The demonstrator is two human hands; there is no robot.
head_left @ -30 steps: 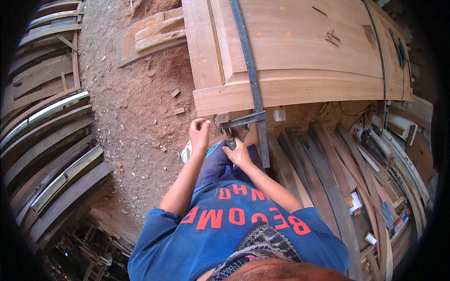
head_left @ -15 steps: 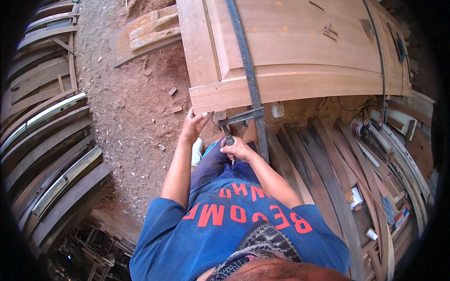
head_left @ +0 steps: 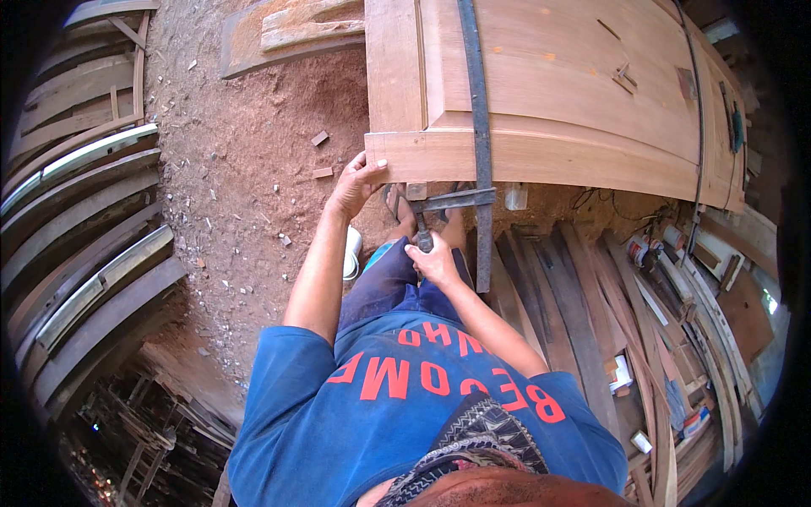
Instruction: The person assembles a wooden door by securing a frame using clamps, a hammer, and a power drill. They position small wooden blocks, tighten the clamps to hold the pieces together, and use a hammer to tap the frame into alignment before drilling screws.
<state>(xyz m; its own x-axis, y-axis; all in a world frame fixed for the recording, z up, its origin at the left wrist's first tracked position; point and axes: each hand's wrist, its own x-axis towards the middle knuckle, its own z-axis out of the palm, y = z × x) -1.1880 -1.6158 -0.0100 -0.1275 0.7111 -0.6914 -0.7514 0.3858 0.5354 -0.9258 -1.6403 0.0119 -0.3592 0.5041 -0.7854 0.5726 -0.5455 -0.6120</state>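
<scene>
Long, dark metal bar clamp (head_left: 481,127): stands just right of the right hand (head_left: 437,260), well within reach; extends forward from there, across the light brown wooden panel (head_left: 549,93).
Clamp's long axis: points almost straight away from the body, leaning slightly left at the far end.
Dark, rounded screw handle (head_left: 424,240): sits within the right hand; runs roughly alongside the bar, toward the panel's near edge.
Nearer hand: the right, in direct contact.
Right-hand state: grasping the screw handle, with thumb and fingers wrapped about it; partly hidden on the far side.
Right-arm pose: bent at the elbow, forearm slanting forward and left.
Left hand (head_left: 355,184): touching the panel's near left corner, ahead and left of the right hand; thumb on the wood, fingers bent at the end. Firm hold or light rest: cannot tell.
Left-arm pose: forearm angled forward and slightly right.
Small, squarish brown wooden block (head_left: 416,192): lies ahead of the right hand, between clamp end and panel edge.
</scene>
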